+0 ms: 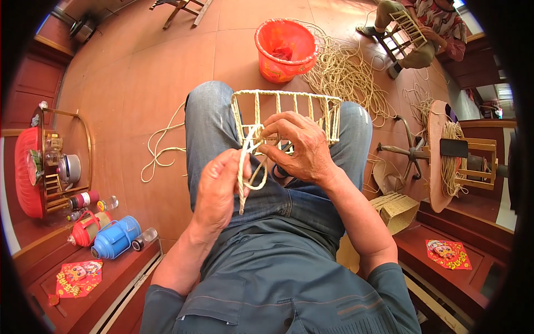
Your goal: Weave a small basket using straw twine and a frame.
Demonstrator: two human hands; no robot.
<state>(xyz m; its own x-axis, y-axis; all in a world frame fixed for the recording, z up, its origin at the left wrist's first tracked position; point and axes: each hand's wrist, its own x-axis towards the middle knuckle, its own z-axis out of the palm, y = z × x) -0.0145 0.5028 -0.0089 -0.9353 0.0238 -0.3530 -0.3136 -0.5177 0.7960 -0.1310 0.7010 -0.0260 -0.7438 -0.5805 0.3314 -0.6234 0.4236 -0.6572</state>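
Across my thighs rests a rectangular basket frame (pixel 308 99), its bars wrapped in pale twisted cord. My left hand (pixel 218 181) is closed, pinching a length of cream cord (pixel 243 177) that loops below the frame's near left corner. Just to the right, my right hand (pixel 297 146) bends over that corner, thumb and fingers closed around the cord where it meets the frame. The exact spot its fingertips grip is partly hidden behind the fingers.
A red bucket (pixel 286 47) stands ahead beside a heap of loose cord (pixel 347 72). At the far right a seated person (pixel 439 28) handles another frame. A round table (pixel 439 156) is on the right; a woven basket (pixel 396 211) sits nearer. Flasks (pixel 115 236) stand at left.
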